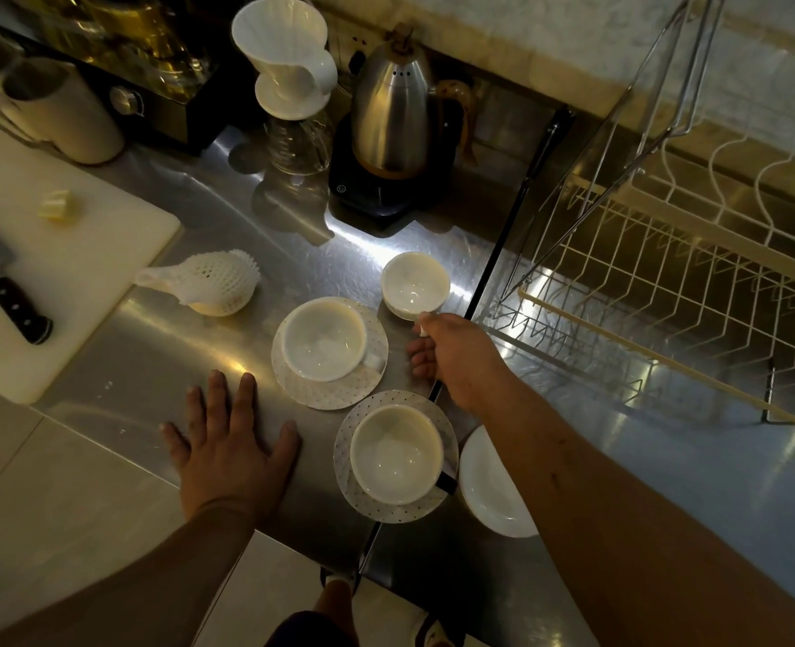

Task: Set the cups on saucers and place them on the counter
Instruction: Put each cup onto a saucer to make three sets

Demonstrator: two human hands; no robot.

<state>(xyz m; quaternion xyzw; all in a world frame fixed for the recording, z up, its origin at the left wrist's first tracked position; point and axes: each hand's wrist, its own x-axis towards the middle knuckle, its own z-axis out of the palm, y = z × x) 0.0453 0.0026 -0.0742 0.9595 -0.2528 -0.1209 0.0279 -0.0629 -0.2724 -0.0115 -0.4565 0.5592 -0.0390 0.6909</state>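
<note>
Two white cups stand on dotted saucers on the steel counter (162, 338): one cup (323, 340) on a saucer (376, 375) in the middle, another cup (395, 452) on a saucer (346, 455) nearer me. A third, smaller white cup (414, 284) is farther back with no saucer under it; my right hand (456, 354) grips its handle. My left hand (229, 436) lies flat on the counter, fingers spread, left of the saucers. A plain white saucer (489, 497) lies near the counter's front edge, partly under my right forearm.
A steel kettle (393, 109) on a black base and a white dripper (288, 58) over a glass server stand at the back. A white cutting board (59, 273) with a knife (8, 291) is at left, a netted fruit (208, 282) beside it. A wire dish rack (666, 282) fills the right.
</note>
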